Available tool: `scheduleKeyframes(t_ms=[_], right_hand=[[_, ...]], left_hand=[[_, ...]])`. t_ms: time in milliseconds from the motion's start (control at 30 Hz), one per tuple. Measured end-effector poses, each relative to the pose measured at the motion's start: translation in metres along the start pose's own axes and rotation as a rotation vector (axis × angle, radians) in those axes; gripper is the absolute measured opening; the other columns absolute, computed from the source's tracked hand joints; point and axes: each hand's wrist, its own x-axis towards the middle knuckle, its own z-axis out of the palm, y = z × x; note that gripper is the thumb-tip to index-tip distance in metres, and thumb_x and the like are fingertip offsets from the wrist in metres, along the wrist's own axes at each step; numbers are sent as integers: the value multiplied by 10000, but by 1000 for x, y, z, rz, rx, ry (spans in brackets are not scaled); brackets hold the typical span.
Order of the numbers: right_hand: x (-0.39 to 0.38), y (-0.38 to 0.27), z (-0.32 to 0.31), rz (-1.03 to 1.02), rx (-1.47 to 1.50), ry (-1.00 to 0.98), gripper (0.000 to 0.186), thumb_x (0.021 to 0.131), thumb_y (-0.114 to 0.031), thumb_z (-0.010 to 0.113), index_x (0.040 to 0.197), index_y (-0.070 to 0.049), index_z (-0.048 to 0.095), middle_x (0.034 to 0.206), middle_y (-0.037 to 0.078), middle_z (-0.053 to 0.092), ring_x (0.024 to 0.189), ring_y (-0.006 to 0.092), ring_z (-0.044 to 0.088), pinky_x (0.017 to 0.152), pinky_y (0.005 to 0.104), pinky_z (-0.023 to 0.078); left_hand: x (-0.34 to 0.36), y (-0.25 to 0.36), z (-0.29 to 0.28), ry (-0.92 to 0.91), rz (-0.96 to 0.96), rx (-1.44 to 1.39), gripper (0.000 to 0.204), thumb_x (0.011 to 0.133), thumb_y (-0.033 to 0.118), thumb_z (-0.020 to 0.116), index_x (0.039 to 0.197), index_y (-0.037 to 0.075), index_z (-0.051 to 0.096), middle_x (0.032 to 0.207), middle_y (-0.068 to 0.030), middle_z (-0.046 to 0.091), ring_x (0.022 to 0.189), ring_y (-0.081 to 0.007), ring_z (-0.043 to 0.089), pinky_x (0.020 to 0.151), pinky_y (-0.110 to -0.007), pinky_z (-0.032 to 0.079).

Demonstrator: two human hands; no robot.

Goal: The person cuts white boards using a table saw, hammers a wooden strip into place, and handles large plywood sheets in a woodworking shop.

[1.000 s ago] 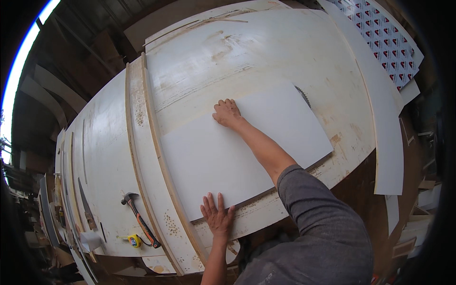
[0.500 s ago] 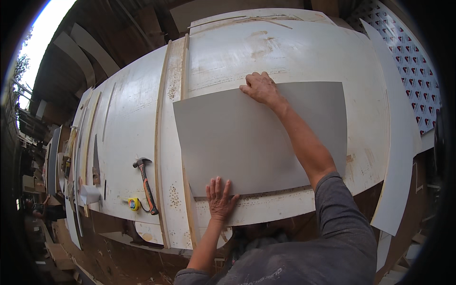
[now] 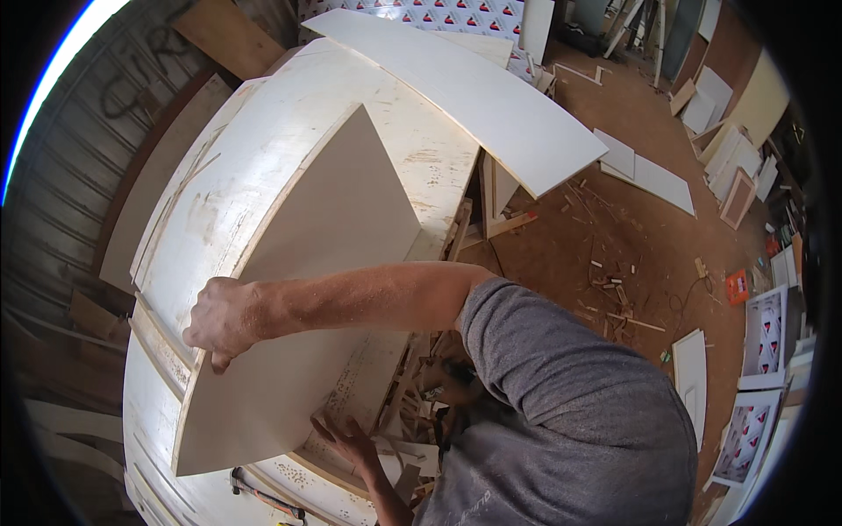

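Note:
A large grey rectangular panel (image 3: 342, 206) is tilted up steeply on the white worktable (image 3: 303, 110), its pale raw edge uppermost. My right hand (image 3: 224, 323) is closed over that upper edge, fingers on the far side and thumb on the face near me. Low on the panel, by its bottom edge, is my left hand (image 3: 353, 447) with spread fingers; whether they touch the panel is hard to tell. A hammer (image 3: 263, 493) lies on the table beyond my left hand, towards the bottom of the view, partly cut off.
A long white board (image 3: 478, 83) lies across the table's right end and juts past it. Wooden strips (image 3: 162, 351) run along the top at left. Offcuts and scraps litter the brown floor (image 3: 570, 254). White box frames (image 3: 745, 438) stand at the far right.
The panel has gone from lying flat to tilted up, with my right hand raising its far edge. My left hand stays by the bottom edge. My view has swung to the right.

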Motion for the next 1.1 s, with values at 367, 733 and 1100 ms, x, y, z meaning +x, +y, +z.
scheduleKeyframes(t_ms=[367, 733, 1100], right_hand=[[-249, -77, -48, 111, -7, 930, 444, 746, -475, 735, 768, -57, 589, 618, 68, 589, 614, 251, 648, 603, 365, 510], [-627, -96, -77, 850, 591, 1116, 444, 818, -420, 748, 931, -57, 518, 801, 70, 623, 723, 142, 603, 610, 310, 456], [-1045, -109, 0, 1283, 832, 1788, 520, 873, -313, 680, 1253, 2, 518, 1142, 79, 564, 1076, 147, 492, 951, 325, 390]], left_hand=[[-53, 132, 2, -182, -116, -743, 732, 987, 563, 323, 1466, 14, 260, 1477, -210, 323, 1347, -327, 377, 1091, -466, 351], [-159, 360, 84, -162, -5, -952, 644, 1005, 523, 324, 1361, -13, 349, 1231, -183, 420, 1184, -289, 480, 968, -460, 499], [-300, 660, 313, -772, 104, -920, 457, 994, 424, 435, 1095, -15, 509, 959, -70, 546, 876, -171, 516, 791, -327, 433]])
